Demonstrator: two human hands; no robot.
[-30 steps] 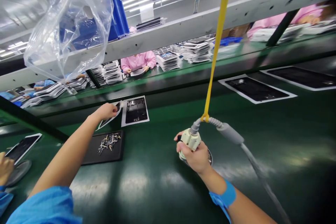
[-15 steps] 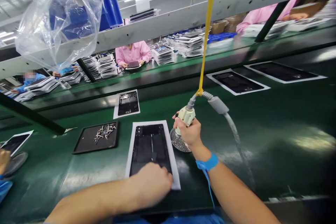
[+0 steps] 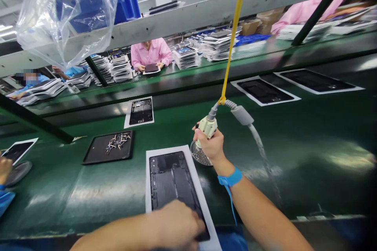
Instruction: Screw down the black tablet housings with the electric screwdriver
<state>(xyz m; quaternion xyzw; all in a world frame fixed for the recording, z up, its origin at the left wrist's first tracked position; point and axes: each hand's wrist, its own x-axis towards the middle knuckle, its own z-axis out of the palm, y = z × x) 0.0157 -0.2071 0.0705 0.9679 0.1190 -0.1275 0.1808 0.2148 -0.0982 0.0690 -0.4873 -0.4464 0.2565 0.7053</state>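
A black device panel lies on a white sheet at the front edge of the green bench. My left hand is over its lower part, fingers curled and blurred; whatever they hold, if anything, is hidden. My right hand, with a blue wrist strap, is wrapped round a cream-coloured handheld tool. The tool hangs from a yellow strap above a round perforated metal plate. Left of the panel is a black tray with small metal parts.
More panels on white sheets lie at the back left and right. A grey cable trails right. A metal beam and plastic bag hang above. Another person's hand is at far left; people sit across.
The panel and its sheet have moved toward me and over the bench's front edge, turning slightly. My left hand has moved down and right with them. My right hand still grips the tool.
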